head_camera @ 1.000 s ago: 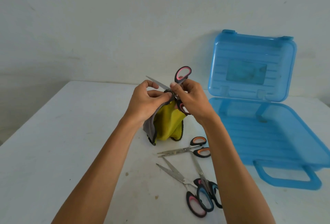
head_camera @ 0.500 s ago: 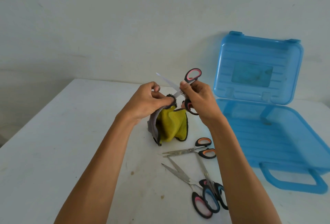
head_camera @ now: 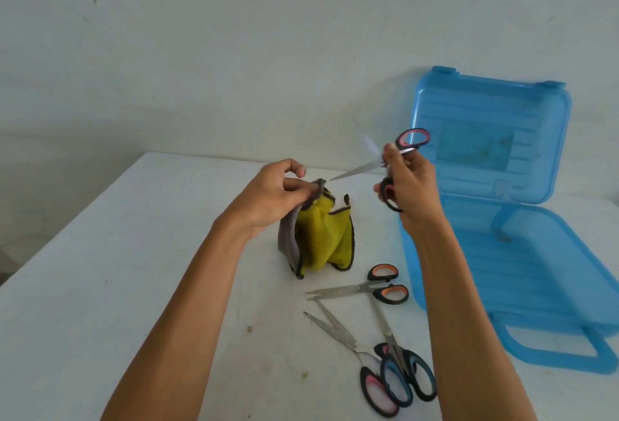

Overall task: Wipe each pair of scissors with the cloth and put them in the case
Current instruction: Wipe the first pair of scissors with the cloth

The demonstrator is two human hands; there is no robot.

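Scissors (head_camera: pixel 360 171) clamped in right hand (head_camera: pixel 412 186) grip, blade tip beside cloth (head_camera: pixel 318 239) pinched by left hand (head_camera: pixel 268 196).

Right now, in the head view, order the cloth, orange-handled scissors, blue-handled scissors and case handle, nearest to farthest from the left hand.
1. cloth, held by left hand
2. orange-handled scissors, right of cloth
3. blue-handled scissors, near the camera
4. case handle, far right

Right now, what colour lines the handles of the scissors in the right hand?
Pink, inside black loops on the scissors; head view shows it.
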